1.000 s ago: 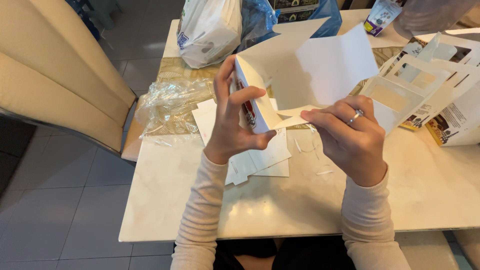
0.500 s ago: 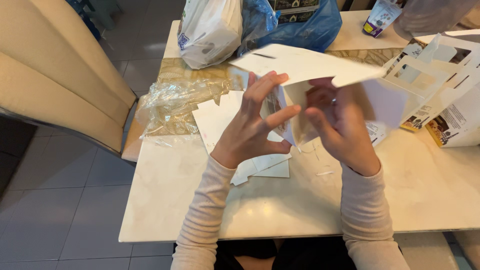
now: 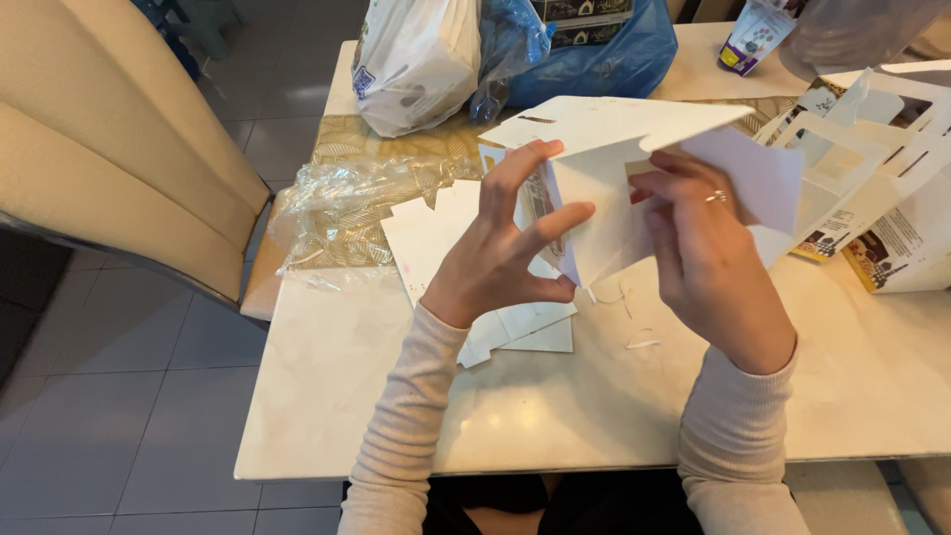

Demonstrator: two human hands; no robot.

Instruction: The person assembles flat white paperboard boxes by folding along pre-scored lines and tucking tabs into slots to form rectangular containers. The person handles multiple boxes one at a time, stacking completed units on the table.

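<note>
Cardboard, white and half folded into a carton [image 3: 604,213], is held above the pale stone counter [image 3: 555,406] in the head view, a broad flap [image 3: 604,124] spread over its top. The left hand [image 3: 500,258] has its grip closed on the carton's near left corner, thumb under the lower edge and fingers [image 3: 540,163] laid up the printed side. The right hand [image 3: 708,248], with a ring [image 3: 715,196] on one finger, grips the carton's right side, fingertips pressed onto a panel just beneath the flap. Under the hands a stack of flat white blanks [image 3: 451,238] lies on the counter. Crumpled clear wrap [image 3: 342,203] sits to their left. A white bag [image 3: 411,59] and a blue bag [image 3: 594,54] stand at the far edge, and more folded cartons [image 3: 872,178] crowd the right. A beige chair [image 3: 109,149] stands left of the counter.
</note>
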